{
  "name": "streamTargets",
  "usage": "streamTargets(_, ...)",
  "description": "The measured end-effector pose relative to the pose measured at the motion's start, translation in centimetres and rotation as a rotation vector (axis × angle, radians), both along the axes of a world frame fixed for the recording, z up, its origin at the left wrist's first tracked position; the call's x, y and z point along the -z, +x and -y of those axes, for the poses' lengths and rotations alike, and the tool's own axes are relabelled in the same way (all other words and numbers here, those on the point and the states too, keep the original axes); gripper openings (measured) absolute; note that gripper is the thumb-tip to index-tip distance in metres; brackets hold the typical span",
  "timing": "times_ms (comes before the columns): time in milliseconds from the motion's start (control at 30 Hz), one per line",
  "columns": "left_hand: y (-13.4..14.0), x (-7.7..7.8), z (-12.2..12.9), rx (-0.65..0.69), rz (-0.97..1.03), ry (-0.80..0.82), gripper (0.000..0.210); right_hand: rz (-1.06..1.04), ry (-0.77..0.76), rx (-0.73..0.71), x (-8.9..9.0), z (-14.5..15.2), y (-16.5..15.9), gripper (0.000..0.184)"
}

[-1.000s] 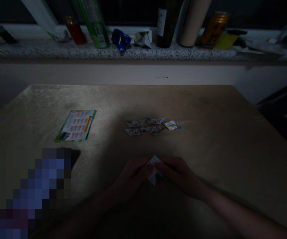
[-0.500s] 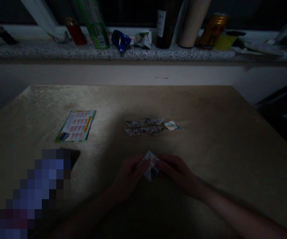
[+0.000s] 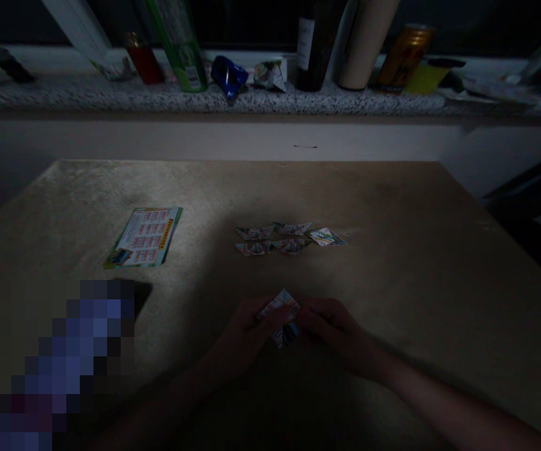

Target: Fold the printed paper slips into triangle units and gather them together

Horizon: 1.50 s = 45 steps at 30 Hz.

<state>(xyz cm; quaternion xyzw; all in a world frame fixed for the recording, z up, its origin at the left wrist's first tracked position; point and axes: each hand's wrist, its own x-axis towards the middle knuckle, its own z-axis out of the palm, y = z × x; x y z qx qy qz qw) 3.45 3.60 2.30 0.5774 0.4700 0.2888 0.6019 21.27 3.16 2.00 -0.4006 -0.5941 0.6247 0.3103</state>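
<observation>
A small diamond-shaped piece of folded printed paper (image 3: 285,300) is held low over the near middle of the table. My left hand (image 3: 254,322) is closed on its left side, with the thumb lying across its face. At the right corner, my right hand (image 3: 324,319) pinches the same paper; some of its fingers are hidden underneath. Beyond the hands lie several folded paper pieces (image 3: 255,248) in two short rows, pointed at their ends. A flatter folded diamond (image 3: 327,237) lies at the right end of these rows.
Printed calendar cards (image 3: 146,237) lie in a stack on the left of the wooden table (image 3: 392,207). A pixelated bluish area covers the near left. On the stone windowsill (image 3: 252,103) stand a green bottle (image 3: 186,62), a dark bottle (image 3: 312,69) and an orange can (image 3: 404,59).
The held paper has tilted and dropped slightly towards me. My left thumb has slid further right across it. The pieces on the table have stayed in place.
</observation>
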Motion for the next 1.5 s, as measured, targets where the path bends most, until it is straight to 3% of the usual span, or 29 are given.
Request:
streamTargets(200, -0.1, 0.6, 0.6, -0.03, -0.047, 0.046, 0.033, 0.009, 0.06, -0.063, 0.3, 0.0, -0.1, 0.031)
streamTargets(500, 0.0, -0.3, 0.6, 0.023, -0.271, 0.288, 0.042, -0.068, -0.03, 0.027, 0.2, -0.2, 0.0, 0.034)
streamTargets(700, 0.4, -0.1, 0.8, 0.047, -0.306, 0.275, 0.04, -0.029, -0.045, -0.041, 0.0, -0.2, 0.0, 0.033)
streamTargets(1000, 0.2, -0.5, 0.6, 0.07, -0.198, 0.282, 0.042, -0.066, -0.123, -0.045, 0.3, -0.1, 0.0, 0.041)
streamTargets(1167, 0.1, -0.5, 0.7, 0.121, -0.169, 0.145, 0.044, -0.035, -0.026, -0.024, 0.2, -0.3, -0.2, 0.041)
streamTargets(1300, 0.2, -0.4, 0.6, 0.131, -0.142, 0.124, 0.044, -0.007, 0.058, 0.021, 0.2, -0.2, -0.1, 0.04)
streamTargets(1500, 0.2, -0.6, 0.6, 0.197, -0.14, 0.149, 0.043, -0.007, -0.047, 0.022, 0.5, -0.6, 0.0, 0.046)
